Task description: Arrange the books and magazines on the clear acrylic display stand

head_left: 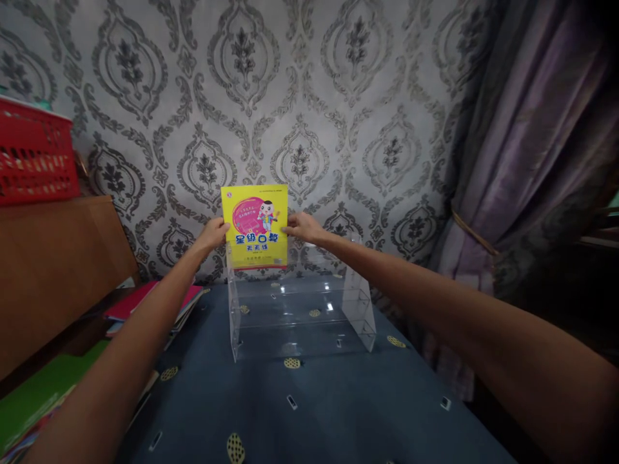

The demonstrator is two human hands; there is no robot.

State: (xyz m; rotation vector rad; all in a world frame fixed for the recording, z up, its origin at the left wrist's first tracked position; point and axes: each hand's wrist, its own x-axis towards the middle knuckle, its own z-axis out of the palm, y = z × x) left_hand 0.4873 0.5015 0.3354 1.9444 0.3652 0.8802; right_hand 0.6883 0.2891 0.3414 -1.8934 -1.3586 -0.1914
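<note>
A yellow workbook [254, 252] with a pink circle and a cartoon child on its cover stands upright at the top left of a clear tiered rack [290, 299]. My left hand [214, 234] grips the book's left edge, thumb on the front cover. On its right edge, my right hand [304, 228] is closed with the fingertips at the cover. The book's lower part shows through the clear plastic of the rack's top tier. Both arms reach forward over the rack's sides.
The rack stands on a blue patterned cloth [338, 399] against a papered wall [300, 96]. Left are pink and other books [133, 299], a green folder [53, 380], a brown wooden panel [62, 270] and a red basket [39, 151]. A purple curtain [522, 142] hangs at right.
</note>
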